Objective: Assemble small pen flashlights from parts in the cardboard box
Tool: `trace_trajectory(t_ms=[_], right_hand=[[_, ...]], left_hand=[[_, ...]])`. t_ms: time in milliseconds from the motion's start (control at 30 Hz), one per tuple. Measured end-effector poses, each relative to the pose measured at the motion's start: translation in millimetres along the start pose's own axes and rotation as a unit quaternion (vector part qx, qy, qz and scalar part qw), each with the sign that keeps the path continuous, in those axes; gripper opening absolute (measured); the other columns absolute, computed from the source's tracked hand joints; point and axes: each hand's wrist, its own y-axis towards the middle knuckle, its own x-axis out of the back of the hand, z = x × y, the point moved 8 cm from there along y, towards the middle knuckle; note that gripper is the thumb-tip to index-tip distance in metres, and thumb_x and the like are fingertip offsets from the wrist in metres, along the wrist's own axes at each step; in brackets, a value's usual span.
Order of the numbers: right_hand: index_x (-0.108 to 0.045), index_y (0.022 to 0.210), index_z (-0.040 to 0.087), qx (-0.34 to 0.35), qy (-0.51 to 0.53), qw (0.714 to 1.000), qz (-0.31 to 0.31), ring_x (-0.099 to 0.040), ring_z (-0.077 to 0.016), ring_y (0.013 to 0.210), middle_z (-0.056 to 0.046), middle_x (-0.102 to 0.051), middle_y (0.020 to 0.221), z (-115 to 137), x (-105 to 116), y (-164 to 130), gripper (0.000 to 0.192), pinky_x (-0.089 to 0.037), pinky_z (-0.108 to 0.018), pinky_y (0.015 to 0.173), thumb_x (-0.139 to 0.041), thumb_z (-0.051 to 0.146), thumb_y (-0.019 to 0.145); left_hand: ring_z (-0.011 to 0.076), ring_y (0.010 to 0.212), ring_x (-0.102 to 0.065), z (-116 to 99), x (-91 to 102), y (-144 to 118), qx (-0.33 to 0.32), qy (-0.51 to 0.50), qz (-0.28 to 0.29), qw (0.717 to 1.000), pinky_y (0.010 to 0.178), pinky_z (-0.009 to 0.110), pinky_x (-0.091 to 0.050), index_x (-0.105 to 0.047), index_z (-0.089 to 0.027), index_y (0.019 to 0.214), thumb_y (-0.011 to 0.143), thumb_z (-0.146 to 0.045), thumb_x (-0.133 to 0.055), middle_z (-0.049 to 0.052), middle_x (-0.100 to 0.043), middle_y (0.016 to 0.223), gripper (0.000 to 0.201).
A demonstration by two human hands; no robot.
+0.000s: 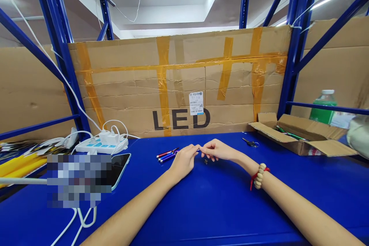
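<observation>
My left hand (pixel 183 161) rests low over the blue tabletop, fingers pressed together, its fingertips meeting those of my right hand. In a pinch, my right hand (pixel 216 150) comes in from the right. What either hand holds at the meeting point is too small and hidden to name. Just under my right fingers shows a small dark metal piece (pixel 205 162); I cannot tell if it hangs or lies on the table. Beside my left hand lie a red pen-shaped metal tube (pixel 167 153) and blue pen-shaped tubes (pixel 167 157), partly covered by the hand.
Keys on a ring (pixel 249 143) lie farther right, near an open cardboard box (pixel 300 144) with green sticks inside. At left are a phone (pixel 120 169), a white power strip (pixel 99 145) with cables, and yellow items (pixel 23 165). A large cardboard sheet (pixel 129 100) closes off the back.
</observation>
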Motion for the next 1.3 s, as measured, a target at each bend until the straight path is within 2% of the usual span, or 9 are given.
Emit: trace_trajectory(t_ms=[100, 200, 267, 433, 533, 700, 933, 1133, 1300], right_hand=[[-0.066, 0.075, 0.013, 0.027, -0.063, 0.995, -0.066, -0.047, -0.0064, 0.045, -0.001, -0.057, 0.059, 1.7, 15.3, -0.2, 0.046, -0.035, -0.019, 0.045, -0.054, 0.057, 0.075], [-0.068, 0.082, 0.016, 0.049, -0.122, 0.98, -0.151, -0.051, -0.0077, 0.049, -0.001, -0.062, 0.067, 3.0, 33.6, -3.8, 0.038, -0.038, -0.021, 0.05, -0.061, 0.051, 0.071], [-0.068, 0.085, 0.018, 0.066, -0.149, 0.97, -0.182, -0.052, -0.0083, 0.052, -0.001, -0.063, 0.072, 6.1, 38.7, -6.2, 0.034, -0.039, -0.021, 0.052, -0.062, 0.049, 0.071], [-0.068, 0.091, 0.024, 0.097, -0.259, 0.944, -0.181, -0.053, -0.0102, 0.06, -0.001, -0.064, 0.084, 19.5, 28.8, -8.7, 0.025, -0.039, -0.023, 0.057, -0.058, 0.042, 0.078], [-0.067, 0.096, 0.026, 0.105, -0.304, 0.931, -0.172, -0.054, -0.0114, 0.062, -0.002, -0.063, 0.086, 24.0, 22.9, -9.6, 0.025, -0.039, -0.024, 0.058, -0.056, 0.042, 0.08], [-0.066, 0.099, 0.027, 0.127, -0.313, 0.926, -0.17, -0.054, -0.0113, 0.059, -0.003, -0.063, 0.086, 27.2, 18.3, -10.2, 0.029, -0.04, -0.024, 0.056, -0.051, 0.045, 0.082], [-0.069, 0.091, 0.027, 0.157, -0.309, 0.918, -0.192, -0.053, -0.0105, 0.055, -0.003, -0.063, 0.082, 33.7, 14.9, -10.4, 0.036, -0.04, -0.023, 0.053, -0.045, 0.052, 0.083], [-0.07, 0.083, 0.026, 0.163, -0.319, 0.896, -0.263, -0.052, -0.0094, 0.051, -0.002, -0.063, 0.08, 38.1, 26.2, -16.7, 0.041, -0.037, -0.023, 0.048, -0.045, 0.058, 0.081], [-0.069, 0.08, 0.025, 0.176, -0.337, 0.887, -0.264, -0.055, -0.0097, 0.055, -0.001, -0.064, 0.078, 38.5, 27.7, -17.8, 0.045, -0.037, -0.022, 0.049, -0.041, 0.06, 0.082]], left_hand=[[0.0159, 0.079, -0.057, 8.3, -1.2, 0.5, 0.036, 0.0, -0.005, 0.999, 0.073, 0.026, -0.046, -0.057, -0.016, 0.101, 0.089, -0.014, -0.036, 0.006, -0.058, 0.086, 0.024], [0.0172, 0.087, -0.058, 15.5, -0.3, 0.6, 0.076, -0.005, -0.017, 0.997, 0.082, 0.03, -0.046, -0.055, -0.018, 0.109, 0.089, -0.016, -0.037, 0.007, -0.061, 0.095, 0.027], [0.0181, 0.093, -0.058, 18.9, 1.5, 0.6, 0.1, -0.002, -0.027, 0.995, 0.086, 0.032, -0.045, -0.054, -0.018, 0.111, 0.089, -0.016, -0.037, 0.007, -0.061, 0.101, 0.028], [0.0169, 0.091, -0.058, 25.4, 6.3, 0.5, 0.148, 0.004, -0.036, 0.988, 0.085, 0.032, -0.046, -0.053, -0.017, 0.11, 0.09, -0.014, -0.035, 0.006, -0.06, 0.104, 0.027], [0.0162, 0.092, -0.058, 25.4, 8.5, 0.1, 0.161, 0.014, -0.03, 0.986, 0.084, 0.031, -0.046, -0.052, -0.018, 0.11, 0.09, -0.014, -0.035, 0.005, -0.06, 0.104, 0.027], [0.0177, 0.094, -0.057, 14.7, 3.9, 0.4, 0.136, 0.059, 0.023, 0.989, 0.083, 0.032, -0.045, -0.052, -0.018, 0.11, 0.09, -0.014, -0.036, 0.005, -0.06, 0.106, 0.025], [0.0198, 0.096, -0.057, 11.2, 0.5, 1.5, 0.123, 0.081, 0.051, 0.988, 0.082, 0.034, -0.045, -0.05, -0.016, 0.113, 0.091, -0.016, -0.035, 0.007, -0.06, 0.104, 0.027], [0.0199, 0.095, -0.057, 10.7, -0.9, 1.9, 0.113, 0.084, 0.052, 0.989, 0.081, 0.034, -0.046, -0.05, -0.018, 0.112, 0.091, -0.015, -0.035, 0.005, -0.06, 0.106, 0.026], [0.02, 0.095, -0.057, 11.7, -1.7, 1.4, 0.109, 0.085, 0.046, 0.989, 0.08, 0.034, -0.046, -0.051, -0.018, 0.11, 0.091, -0.015, -0.035, 0.004, -0.06, 0.107, 0.025]])
